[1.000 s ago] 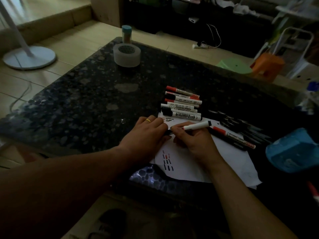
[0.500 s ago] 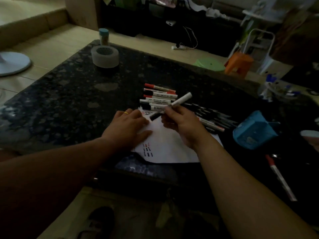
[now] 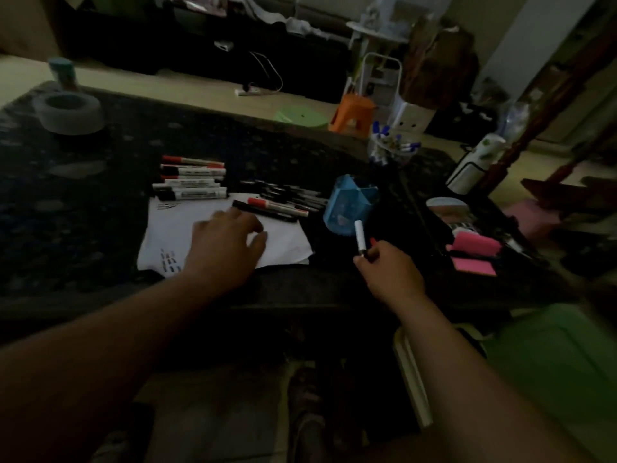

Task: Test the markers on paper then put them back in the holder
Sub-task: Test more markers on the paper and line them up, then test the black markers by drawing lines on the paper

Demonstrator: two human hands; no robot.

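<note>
The right hand [image 3: 389,274] pinches a white marker with black cap [image 3: 360,237] beside the blue plastic holder [image 3: 349,205]; the left hand [image 3: 227,243] rests on white paper [image 3: 287,243] near the dark bench's [image 3: 100,202] front edge.

1 wht marker [image 3: 360,237] near-upright, nr blue holder [image 3: 350,203]
</note>
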